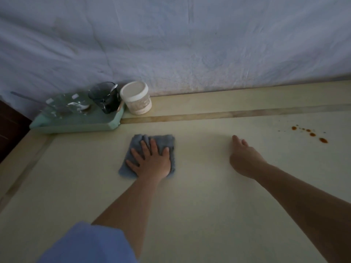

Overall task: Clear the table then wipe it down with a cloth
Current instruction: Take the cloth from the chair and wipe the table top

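Note:
A folded blue-grey cloth (163,143) lies on the pale cream table (199,205), left of centre. My left hand (152,160) presses flat on the cloth with its fingers spread and straight. My right hand (245,158) rests on the bare table to the right, fingers relaxed and pointing away from me, holding nothing. A trail of orange-brown spots (311,134) marks the table at the far right.
A mint-green tray (76,125) sits at the back left corner, carrying a dark glass cup (105,97), a clear glass dish (64,105) and a spoon (28,98). A white lidded jar (136,97) stands beside the tray. A white sheet (180,44) hangs behind.

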The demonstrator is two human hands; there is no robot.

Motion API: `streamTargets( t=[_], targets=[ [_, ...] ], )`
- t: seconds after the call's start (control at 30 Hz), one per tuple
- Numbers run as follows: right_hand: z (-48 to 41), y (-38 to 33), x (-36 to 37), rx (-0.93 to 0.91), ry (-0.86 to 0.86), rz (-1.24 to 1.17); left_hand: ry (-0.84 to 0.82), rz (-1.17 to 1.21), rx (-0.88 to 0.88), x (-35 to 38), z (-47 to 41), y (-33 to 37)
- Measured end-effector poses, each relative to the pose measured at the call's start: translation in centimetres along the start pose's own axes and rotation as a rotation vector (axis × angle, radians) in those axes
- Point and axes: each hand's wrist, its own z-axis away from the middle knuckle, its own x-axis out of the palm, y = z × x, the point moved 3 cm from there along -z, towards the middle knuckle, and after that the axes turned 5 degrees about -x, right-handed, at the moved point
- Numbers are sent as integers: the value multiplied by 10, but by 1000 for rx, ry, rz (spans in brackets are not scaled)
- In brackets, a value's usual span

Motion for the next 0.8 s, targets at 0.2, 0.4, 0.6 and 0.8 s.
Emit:
streamTargets(
  t=[0.2, 0.4, 0.6, 0.8],
  targets=[
    [-2, -2, 5, -77, 50, 101, 111, -47, 413, 41, 47, 90],
    [-5, 12, -19, -186, -19, 107, 78, -95, 366, 33, 20, 115],
    [-24, 61, -59, -239, 73, 91, 39, -72, 224, 39, 17, 188],
    [-28, 121, -103, -183, 166, 117, -21, -35, 434, 74, 69, 300]
  ],
)
